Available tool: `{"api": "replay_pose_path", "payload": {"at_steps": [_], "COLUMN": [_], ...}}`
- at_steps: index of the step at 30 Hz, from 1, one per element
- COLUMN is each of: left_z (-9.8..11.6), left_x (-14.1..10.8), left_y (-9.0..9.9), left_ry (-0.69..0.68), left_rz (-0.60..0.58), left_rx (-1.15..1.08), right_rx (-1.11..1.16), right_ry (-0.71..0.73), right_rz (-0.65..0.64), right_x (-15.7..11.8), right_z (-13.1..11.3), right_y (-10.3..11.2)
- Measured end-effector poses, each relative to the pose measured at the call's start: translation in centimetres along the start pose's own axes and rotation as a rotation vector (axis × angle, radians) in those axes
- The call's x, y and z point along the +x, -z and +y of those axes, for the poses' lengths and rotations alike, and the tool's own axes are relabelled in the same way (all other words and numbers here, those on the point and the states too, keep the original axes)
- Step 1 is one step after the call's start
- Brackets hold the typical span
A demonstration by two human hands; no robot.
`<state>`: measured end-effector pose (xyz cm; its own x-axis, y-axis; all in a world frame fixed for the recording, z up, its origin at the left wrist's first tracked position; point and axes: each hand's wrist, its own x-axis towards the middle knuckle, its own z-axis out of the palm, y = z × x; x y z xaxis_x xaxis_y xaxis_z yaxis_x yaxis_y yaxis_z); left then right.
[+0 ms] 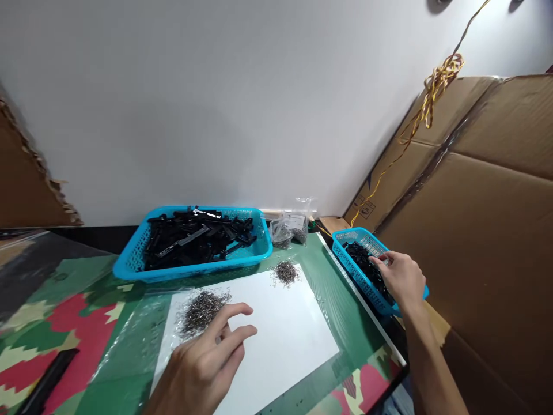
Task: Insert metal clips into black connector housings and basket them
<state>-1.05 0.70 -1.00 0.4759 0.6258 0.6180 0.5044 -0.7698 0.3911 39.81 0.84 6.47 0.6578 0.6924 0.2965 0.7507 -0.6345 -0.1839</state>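
My left hand [207,360] hovers over the white sheet [280,346], its index and middle fingers stretched out and apart, with nothing visible between them. Close beside it on the sheet lies a large pile of tiny metal pieces [202,311], perhaps springs or pins. A smaller pile of such pieces [286,272] rests at the sheet's far edge. At the right, my right hand [401,276] is over a small blue basket [367,288] of small black parts [363,259]. Its thumb and fingertips are drawn together at the parts; whatever is between them is too small to make out.
A larger blue basket [194,271] full of long black plastic parts stands at the back left. Clear bags of small pieces [290,230] lean by the wall. Cardboard [488,230] walls the right side, with a yellow cord [436,86] hanging. A black strip [49,380] lies front left.
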Motion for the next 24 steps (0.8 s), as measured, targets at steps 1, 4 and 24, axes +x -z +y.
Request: {"api": "replay_pose_path", "payload": {"at_steps": [1,4,24], "left_z": [-0.1,-0.1,1.5], "left_x": [-0.2,-0.5,-1.2], "left_y": [-0.1,-0.6,-0.6], "left_ry": [-0.01,-0.02,-0.05], "left_rz": [-0.023,-0.067,-0.325], "left_rx": [0.01,0.037,0.101], "right_rx": [-0.026,-0.043,-0.098], "right_ry": [-0.013,0.015,0.986], "right_rz": [-0.028,-0.098,-0.312], "right_x": [0.4,0.7,-5.6], "right_z": [0.4,0.3,-27.6], "right_y": [-0.1,-0.1,-3.2]}}
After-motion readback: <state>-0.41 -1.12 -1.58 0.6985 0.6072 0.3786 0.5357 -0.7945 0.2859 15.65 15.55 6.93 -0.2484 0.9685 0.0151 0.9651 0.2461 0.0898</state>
